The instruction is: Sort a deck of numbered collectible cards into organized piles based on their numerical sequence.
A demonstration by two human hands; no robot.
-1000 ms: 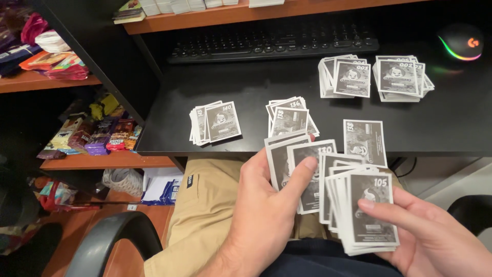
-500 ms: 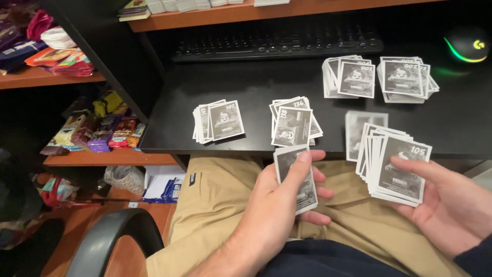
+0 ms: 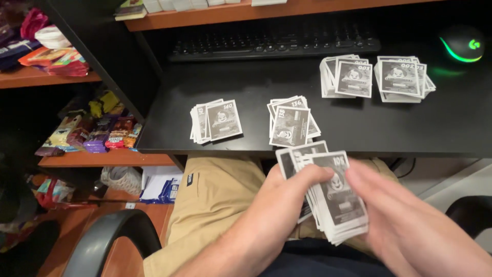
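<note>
Both hands meet over the lap, below the front edge of the black worktop (image 3: 359, 128). The left hand (image 3: 287, 205) curls around a thick stack of grey-and-white cards (image 3: 333, 200), thumb lying across the top card's face, fingers closed underneath. The right hand (image 3: 405, 220), motion-blurred, has its fingers loosely extended against the stack's right edge; whether it grips cannot be told. On the worktop lie four smaller card piles (image 3: 289, 123), beyond them a keyboard (image 3: 277, 43).
</note>
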